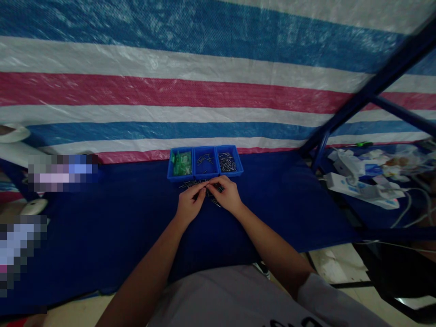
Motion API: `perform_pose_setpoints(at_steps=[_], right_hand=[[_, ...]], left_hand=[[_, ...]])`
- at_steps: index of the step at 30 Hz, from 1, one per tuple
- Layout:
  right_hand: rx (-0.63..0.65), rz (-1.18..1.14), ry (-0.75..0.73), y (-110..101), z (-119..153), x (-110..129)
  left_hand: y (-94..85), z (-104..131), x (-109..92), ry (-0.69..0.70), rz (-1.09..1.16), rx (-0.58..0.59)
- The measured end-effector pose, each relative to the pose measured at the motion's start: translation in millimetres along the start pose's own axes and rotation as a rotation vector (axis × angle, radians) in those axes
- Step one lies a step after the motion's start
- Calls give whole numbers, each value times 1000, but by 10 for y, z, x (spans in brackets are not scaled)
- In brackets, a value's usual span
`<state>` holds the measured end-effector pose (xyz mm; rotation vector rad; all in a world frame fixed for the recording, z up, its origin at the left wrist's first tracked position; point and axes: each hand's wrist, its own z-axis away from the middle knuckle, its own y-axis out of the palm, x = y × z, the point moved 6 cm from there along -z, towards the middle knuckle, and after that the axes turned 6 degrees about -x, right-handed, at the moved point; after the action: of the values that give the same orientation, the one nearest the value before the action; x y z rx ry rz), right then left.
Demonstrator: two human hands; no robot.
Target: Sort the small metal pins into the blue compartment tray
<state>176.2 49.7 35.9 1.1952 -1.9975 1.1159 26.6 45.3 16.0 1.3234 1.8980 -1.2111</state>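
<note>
My left hand (192,202) and my right hand (226,194) meet fingertip to fingertip over the blue cloth surface. Both are closed in a pinch, and whatever they hold is too small to make out. Beneath and around the fingers lies a loose pile of thin dark metal pins (215,201), like nails or screws, partly hidden by the hands. Just beyond stand three joined blue bins. Green packets fill the left bin (169,169). A few thin pins lie in the middle bin (206,169), and many more are heaped in the right bin (239,168).
A striped plastic sheet (218,93) hangs behind the blue surface (136,227). To the right, a dark blue metal frame (344,113) rises beside a white power strip (363,193) with cables, a green-handled tool (364,144) and plastic bags. Blurred-out patches cover the left side.
</note>
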Motion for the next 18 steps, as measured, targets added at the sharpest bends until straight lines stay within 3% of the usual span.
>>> perform_pose_setpoints(at_steps=[4, 12, 18], right_hand=[[-48, -51, 77, -22, -4, -36], [0, -489, 382, 187, 65, -307], [53, -438, 364, 178, 59, -257]], left_hand=[[28, 6, -15, -6, -61, 24], [8, 1, 24, -68, -95, -13], [-18, 2, 37, -83, -88, -42]])
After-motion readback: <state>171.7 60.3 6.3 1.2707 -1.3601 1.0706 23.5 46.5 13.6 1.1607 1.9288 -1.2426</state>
